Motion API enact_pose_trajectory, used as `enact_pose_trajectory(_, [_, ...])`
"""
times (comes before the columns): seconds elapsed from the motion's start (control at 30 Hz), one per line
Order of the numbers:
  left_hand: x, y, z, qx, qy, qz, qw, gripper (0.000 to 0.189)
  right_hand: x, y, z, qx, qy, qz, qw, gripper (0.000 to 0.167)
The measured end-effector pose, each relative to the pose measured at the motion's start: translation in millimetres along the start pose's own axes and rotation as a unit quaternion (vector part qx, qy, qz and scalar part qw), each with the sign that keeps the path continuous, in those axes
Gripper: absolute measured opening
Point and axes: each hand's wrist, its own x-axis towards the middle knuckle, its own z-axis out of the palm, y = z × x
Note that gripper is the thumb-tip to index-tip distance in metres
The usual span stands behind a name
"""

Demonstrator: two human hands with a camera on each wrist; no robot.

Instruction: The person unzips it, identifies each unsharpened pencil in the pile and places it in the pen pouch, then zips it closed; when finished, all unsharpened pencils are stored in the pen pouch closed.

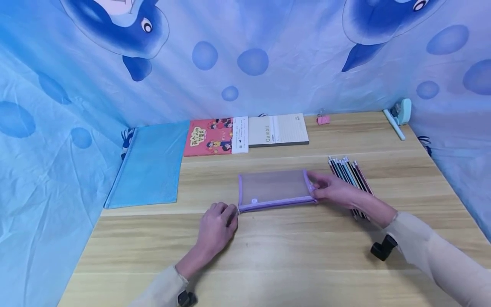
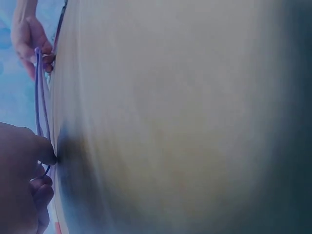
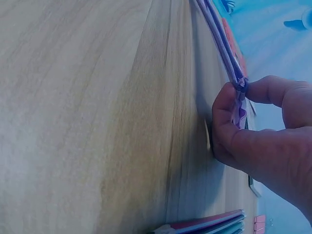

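Observation:
A clear pencil pouch (image 1: 274, 187) with purple edging lies on the table, its zipper edge toward me. My right hand (image 1: 333, 189) pinches its right end near the corner; the right wrist view shows thumb and fingers on either side of the purple edge (image 3: 225, 53). At the left front corner, my left hand (image 1: 219, 225) has its curled fingers on the end of the zipper. In the left wrist view the pouch (image 2: 42, 102) stretches between both hands. A row of pencils (image 1: 350, 172) lies beneath and beside my right forearm, partly covered by it.
A blue mesh folder (image 1: 151, 164) lies at the left. Along the back are a red picture booklet (image 1: 211, 136), a notepad (image 1: 280, 130) and a pink binder clip (image 1: 323, 120). A pale blue stick (image 1: 394, 125) and a small mint-coloured item (image 1: 404, 111) sit at the back right corner.

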Motion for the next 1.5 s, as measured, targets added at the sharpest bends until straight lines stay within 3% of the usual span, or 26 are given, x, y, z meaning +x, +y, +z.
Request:
enact_pose_trajectory(0.23, [-1.7,2.4,-4.2,0.011,-0.028,-0.012,0.9995,0.041,2.8,-5.5,3.7,-0.044,-0.002,0.001,0.9990,0.089])
enact_pose_trajectory(0.4, [17.6,12.9,-2.0,-0.010,-0.093,0.019,0.9954,0.056,4.9,-9.5,0.9,-0.090,-0.013,-0.005,0.9958,0.088])
enact_pose_trajectory(0.5, [38.2,22.4,4.4,-0.029,-0.157,0.052,0.9858,0.061,9.1,-12.0,-1.0,-0.147,-0.017,-0.022,0.9888,0.083])
enact_pose_trajectory(0.63, [63.0,35.5,17.6,-0.037,-0.239,0.084,0.9666,0.067,15.7,-12.6,-4.0,-0.205,-0.021,-0.046,0.9775,0.074])
enact_pose_trajectory(0.8, [81.9,45.0,29.9,-0.046,-0.297,0.100,0.9484,0.063,25.3,-19.3,-8.4,-0.248,-0.037,-0.067,0.9657,0.069])
enact_pose_trajectory(0.93, [91.9,49.0,31.3,-0.061,-0.304,0.095,0.9459,0.059,27.1,-28.1,-14.1,-0.272,-0.021,-0.090,0.9579,0.060])
enact_pose_trajectory(1.1, [96.6,49.8,28.2,-0.058,-0.306,0.082,0.9465,0.057,19.7,-36.1,-28.4,-0.285,0.046,-0.095,0.9526,0.042])
enact_pose_trajectory(1.2, [98.1,49.7,24.8,-0.068,-0.302,0.058,0.9492,0.057,11.3,-36.3,-40.0,-0.281,0.077,-0.066,0.9544,0.033])
enact_pose_trajectory(1.33, [100.2,47.9,17.9,-0.078,-0.268,0.030,0.9598,0.061,-0.5,-30.6,-51.5,-0.255,0.088,-0.017,0.9627,0.026])
enact_pose_trajectory(1.43, [102.2,46.2,13.5,-0.092,-0.238,0.009,0.9668,0.065,-7.5,-25.8,-57.7,-0.239,0.093,0.008,0.9664,0.026])
enact_pose_trajectory(1.5, [104.2,45.8,10.9,-0.107,-0.230,-0.015,0.9670,0.067,-11.2,-24.5,-61.0,-0.231,0.096,0.023,0.9679,0.029])
